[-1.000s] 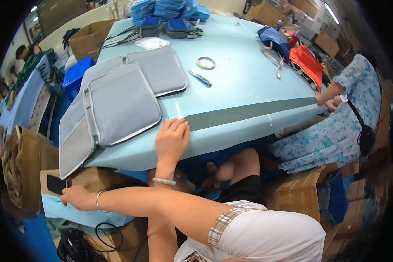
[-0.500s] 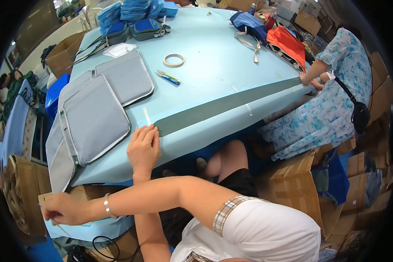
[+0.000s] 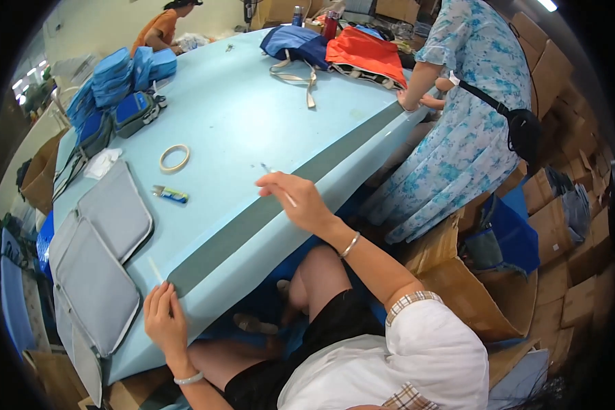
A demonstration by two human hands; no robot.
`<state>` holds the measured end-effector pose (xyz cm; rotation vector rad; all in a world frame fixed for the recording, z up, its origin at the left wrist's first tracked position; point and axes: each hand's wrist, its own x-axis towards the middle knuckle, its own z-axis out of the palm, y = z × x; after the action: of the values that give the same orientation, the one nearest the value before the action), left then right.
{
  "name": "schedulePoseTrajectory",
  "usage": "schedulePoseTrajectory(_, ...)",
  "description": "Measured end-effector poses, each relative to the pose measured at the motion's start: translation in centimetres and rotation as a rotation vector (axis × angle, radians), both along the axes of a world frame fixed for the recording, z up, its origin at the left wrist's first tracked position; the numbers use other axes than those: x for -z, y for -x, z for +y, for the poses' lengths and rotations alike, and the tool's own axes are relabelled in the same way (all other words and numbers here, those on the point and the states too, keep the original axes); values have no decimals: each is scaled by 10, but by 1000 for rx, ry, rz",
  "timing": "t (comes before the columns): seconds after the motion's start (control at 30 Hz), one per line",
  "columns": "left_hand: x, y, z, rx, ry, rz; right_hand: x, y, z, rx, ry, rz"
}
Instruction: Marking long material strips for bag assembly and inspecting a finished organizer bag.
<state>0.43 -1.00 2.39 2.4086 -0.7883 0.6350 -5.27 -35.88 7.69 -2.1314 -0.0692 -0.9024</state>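
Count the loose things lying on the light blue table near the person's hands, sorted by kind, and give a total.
Grey flat cases: 2
Tape rings: 1
Small blue and yellow cutters: 1
Long grey strips: 1, held down by the left hand
Thin pens: 1, in the right hand
Total: 6

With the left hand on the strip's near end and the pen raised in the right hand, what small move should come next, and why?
Probably lower the pen in the right hand onto the grey-green strip just below it. The left hand presses flat on the strip's near end at the table edge, and another person's hand is at the far end, so the strip looks taut and ready.
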Motion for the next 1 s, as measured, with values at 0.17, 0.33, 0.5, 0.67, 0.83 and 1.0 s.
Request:
schedulePoseTrajectory(0.17,0,0,2,-5,-46,4,41,14,-48,136,292,-31)
schedulePoseTrajectory(0.33,-2,2,3,-30,-127,69,63,10,-54,122,414,-92)
schedulePoseTrajectory(0.5,-26,1,-14,-55,-225,14,67,18,-49,115,375,-8)
schedulePoseTrajectory(0.67,-44,-6,-91,144,-59,43,66,20,-49,106,408,43)
schedulePoseTrajectory(0.83,-45,-19,-190,498,76,136,61,20,-44,86,361,56)
schedulePoseTrajectory(1.0,-26,-29,-231,588,-25,211,64,21,-43,89,346,68)
